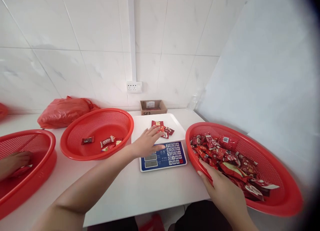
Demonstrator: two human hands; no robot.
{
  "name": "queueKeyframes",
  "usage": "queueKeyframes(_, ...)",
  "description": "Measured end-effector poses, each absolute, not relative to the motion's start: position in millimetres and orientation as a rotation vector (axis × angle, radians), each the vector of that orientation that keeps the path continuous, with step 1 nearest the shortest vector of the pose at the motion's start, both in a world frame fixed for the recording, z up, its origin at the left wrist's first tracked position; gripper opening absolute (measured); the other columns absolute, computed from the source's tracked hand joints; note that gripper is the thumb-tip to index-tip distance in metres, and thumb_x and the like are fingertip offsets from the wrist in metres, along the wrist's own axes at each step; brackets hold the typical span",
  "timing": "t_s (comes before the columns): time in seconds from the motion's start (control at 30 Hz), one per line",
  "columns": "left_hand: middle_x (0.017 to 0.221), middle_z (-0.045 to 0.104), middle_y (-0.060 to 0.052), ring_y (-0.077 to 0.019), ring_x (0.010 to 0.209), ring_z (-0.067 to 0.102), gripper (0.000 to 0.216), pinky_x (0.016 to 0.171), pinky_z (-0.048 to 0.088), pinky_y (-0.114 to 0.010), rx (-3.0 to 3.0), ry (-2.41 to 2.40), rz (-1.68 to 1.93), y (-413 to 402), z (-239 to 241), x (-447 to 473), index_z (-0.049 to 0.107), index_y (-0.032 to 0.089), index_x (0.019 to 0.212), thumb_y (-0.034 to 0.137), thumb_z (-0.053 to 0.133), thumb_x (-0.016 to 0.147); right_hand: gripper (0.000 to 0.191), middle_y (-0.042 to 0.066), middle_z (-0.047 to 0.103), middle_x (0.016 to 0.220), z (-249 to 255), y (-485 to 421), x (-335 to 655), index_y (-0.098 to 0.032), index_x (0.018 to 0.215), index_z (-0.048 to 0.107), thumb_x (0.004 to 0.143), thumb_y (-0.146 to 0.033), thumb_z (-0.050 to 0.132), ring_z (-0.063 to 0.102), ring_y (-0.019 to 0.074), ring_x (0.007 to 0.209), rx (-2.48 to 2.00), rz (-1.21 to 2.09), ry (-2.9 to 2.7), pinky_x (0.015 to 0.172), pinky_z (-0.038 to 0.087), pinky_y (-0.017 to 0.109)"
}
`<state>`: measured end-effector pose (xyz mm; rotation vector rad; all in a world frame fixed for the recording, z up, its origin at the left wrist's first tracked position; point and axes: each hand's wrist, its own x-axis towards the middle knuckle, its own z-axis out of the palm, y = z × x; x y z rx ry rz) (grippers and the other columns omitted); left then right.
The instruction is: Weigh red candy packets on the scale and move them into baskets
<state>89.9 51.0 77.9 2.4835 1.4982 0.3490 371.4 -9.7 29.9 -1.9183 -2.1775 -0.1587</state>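
My left hand (147, 142) is stretched out over the weighing scale (162, 154), palm down and fingers spread. Its fingertips are close to several small red candy packets (169, 130) lying on the scale's white pan; whether they touch is unclear. At the right, my right hand (222, 186) is closed round the near-left rim of a large red plastic basket (277, 204). Many wrapped candies (227, 157), mostly red, lie in that basket. The scale's blue keypad and display face me.
Left of the scale stands a second red basket (66, 147) with a few candies. Farther left, another person's hand (16, 162) is inside a third red basket (47, 157). A full red plastic bag (66, 111) and a small cardboard box (153, 107) are by the tiled wall.
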Motion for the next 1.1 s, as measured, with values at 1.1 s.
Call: queueKeyframes(1.1, 0.140, 0.035, -0.011, -0.0345, 0.133, 0.018, 0.074, 0.100, 0.012, -0.065, 2.314, 1.874, 0.317, 137.2, 43.9, 86.5, 0.036, 0.029, 0.132, 0.075, 0.026, 0.076, 0.043, 0.006, 0.069, 0.109, 23.1, -12.1, 372.5, -0.023, 0.120, 0.059, 0.090, -0.038, 0.032, 0.068, 0.0225, 0.086, -1.796, -0.266, -2.216, 0.059, 0.056, 0.030)
